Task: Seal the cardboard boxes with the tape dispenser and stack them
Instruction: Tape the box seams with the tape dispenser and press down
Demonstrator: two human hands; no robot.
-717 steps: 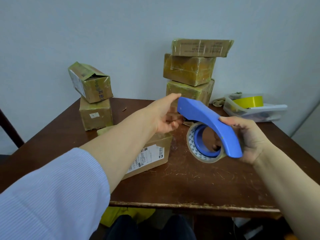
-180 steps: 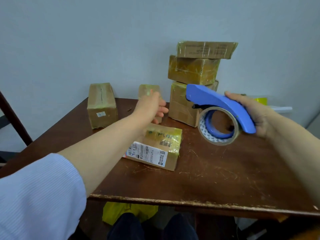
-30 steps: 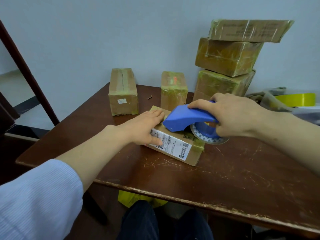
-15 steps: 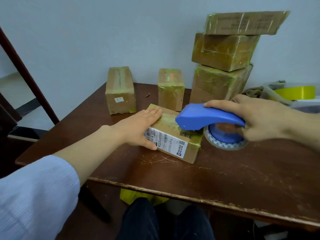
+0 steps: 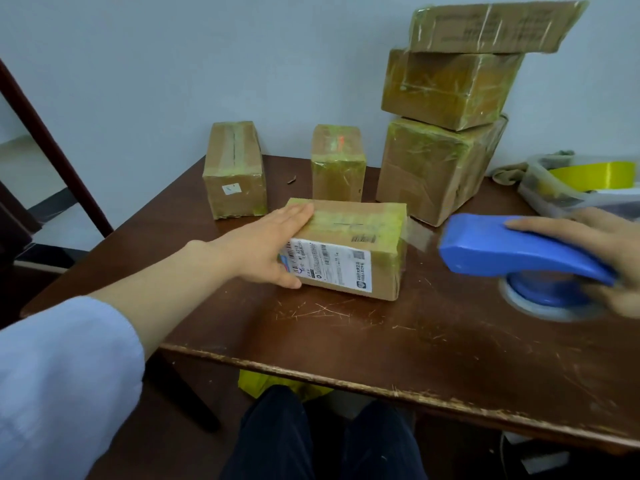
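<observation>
Gripping the tape dispenser (image 5: 502,251), the right hand (image 5: 588,237) had drawn it off the box (image 5: 349,251) rightward, tape (image 5: 417,237) stretched between them. The left hand (image 5: 266,247) lay flat, fingers straight, on the box mid bench (image 5: 381,327); cutting probably came next.

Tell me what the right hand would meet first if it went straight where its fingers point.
Probably the labelled box, at its right end; the tape dispenser in the right hand would touch first. A tape strip lies between.
</observation>
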